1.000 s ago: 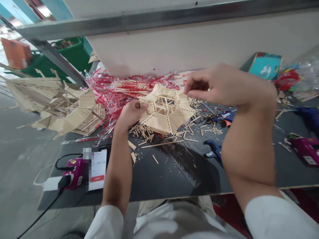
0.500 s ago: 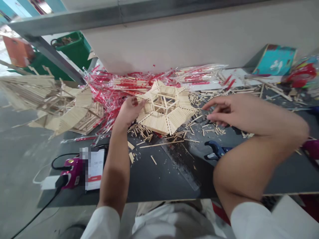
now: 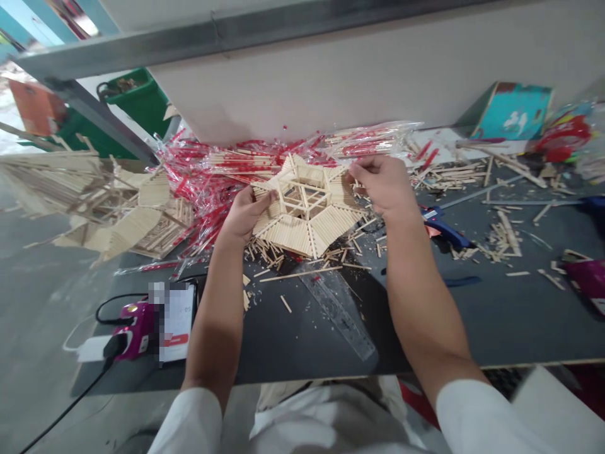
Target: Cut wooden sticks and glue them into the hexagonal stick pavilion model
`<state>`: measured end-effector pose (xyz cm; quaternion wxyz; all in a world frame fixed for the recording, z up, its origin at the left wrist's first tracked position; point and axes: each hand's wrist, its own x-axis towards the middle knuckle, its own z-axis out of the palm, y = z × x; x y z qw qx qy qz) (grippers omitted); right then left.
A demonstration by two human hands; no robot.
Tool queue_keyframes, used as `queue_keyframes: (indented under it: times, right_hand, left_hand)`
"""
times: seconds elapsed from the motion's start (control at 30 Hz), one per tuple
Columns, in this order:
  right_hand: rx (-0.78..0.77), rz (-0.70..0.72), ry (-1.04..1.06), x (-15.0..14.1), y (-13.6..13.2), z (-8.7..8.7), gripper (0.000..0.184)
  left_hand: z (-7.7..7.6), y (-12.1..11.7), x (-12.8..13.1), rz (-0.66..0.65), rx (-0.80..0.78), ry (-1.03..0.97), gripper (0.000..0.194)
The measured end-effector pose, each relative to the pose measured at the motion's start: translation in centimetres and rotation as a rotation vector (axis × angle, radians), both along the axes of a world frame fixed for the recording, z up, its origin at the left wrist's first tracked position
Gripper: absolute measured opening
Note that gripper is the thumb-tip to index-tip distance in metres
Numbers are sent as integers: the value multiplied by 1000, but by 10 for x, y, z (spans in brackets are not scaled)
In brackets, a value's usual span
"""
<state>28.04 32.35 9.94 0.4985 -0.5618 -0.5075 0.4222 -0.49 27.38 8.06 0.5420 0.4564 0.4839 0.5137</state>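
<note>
A star-shaped stick model point(image 3: 326, 221), built of pale wooden sticks around an open six-sided frame, stands in the middle of the table. My left hand point(image 3: 243, 217) grips its left edge, thumb on top and fingers curled under. At its upper right point my right hand point(image 3: 382, 183) has thumb and fingers closed on the rim. Cut stick pieces point(image 3: 269, 252) lie scattered around and below the model. Just right of my right forearm rests a blue glue gun point(image 3: 447, 228). A blue handle point(image 3: 463, 281) shows partly behind that forearm.
Red-and-clear plastic packs of sticks point(image 3: 222, 164) are heaped along the back. A larger stick structure point(image 3: 132, 221) stands at the left. Near the front lie a clear ruler point(image 3: 338, 312), a phone point(image 3: 178, 321) and a purple power strip point(image 3: 138, 328) with cables. A turquoise board point(image 3: 515, 112) leans behind.
My right hand has moved left and back from beside the model and now holds its right rim. The glue gun has come into view. My left hand stays on the left edge.
</note>
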Motion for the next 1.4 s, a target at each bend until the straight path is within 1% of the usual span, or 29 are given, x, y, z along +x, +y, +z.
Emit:
queue_keyframes:
  times: [0.1, 0.23, 0.37, 0.53, 0.63, 0.73, 0.83, 0.9, 0.97, 1.03, 1.1, 1.17, 1.23, 1.3, 1.37, 1.4]
  right_hand:
    - [-75, 71, 104, -6, -5, 5, 13]
    - [-57, 49, 123, -6, -13, 19, 17]
    - [-68, 117, 129, 2, -23, 32, 21]
    - [-80, 178, 114, 18, -30, 40, 21]
    - [-85, 181, 82, 25, -29, 39, 20]
    - [-88, 161, 39, 32, -28, 37, 17]
    - [-41, 91, -132, 38, -28, 38, 14]
    - [43, 21, -230, 40, -30, 40, 15]
    - [149, -27, -214, 38, -33, 46, 19]
    - [229, -31, -133, 33, -39, 54, 22]
    - [271, -4, -71, 25, -48, 64, 21]
    - [295, 61, -31, 18, -59, 75, 18]
    - [279, 154, -18, 12, -70, 84, 22]
    - [225, 225, -39, 6, -81, 91, 28]
    - [157, 245, -107, 0, -88, 94, 33]
    - [137, 230, -152, -3, -91, 94, 32]
  left_hand:
    - [1, -1, 0, -29, 28, 35, 63]
    - [7, -6, 3, -15, 99, 95, 65]
    - [15, -9, 2, -9, 154, 117, 60]
    - [25, -12, -3, -82, 249, 187, 53]
    - [32, -15, -1, -143, 291, 193, 51]
    - [36, -19, 3, -159, 291, 204, 51]
    - [36, -20, 5, -156, 288, 215, 50]
    - [35, -20, 6, -155, 300, 215, 47]
    - [36, -20, 6, -154, 301, 221, 46]
    - [38, -21, 7, -163, 293, 230, 48]
    - [40, -22, 8, -175, 286, 231, 50]
    - [42, -24, 9, -176, 281, 236, 51]
    - [44, -26, 10, -161, 281, 256, 52]
    - [45, -26, 10, -141, 289, 286, 52]
    - [46, -26, 10, -131, 303, 311, 50]
    - [46, -26, 10, -130, 311, 319, 47]
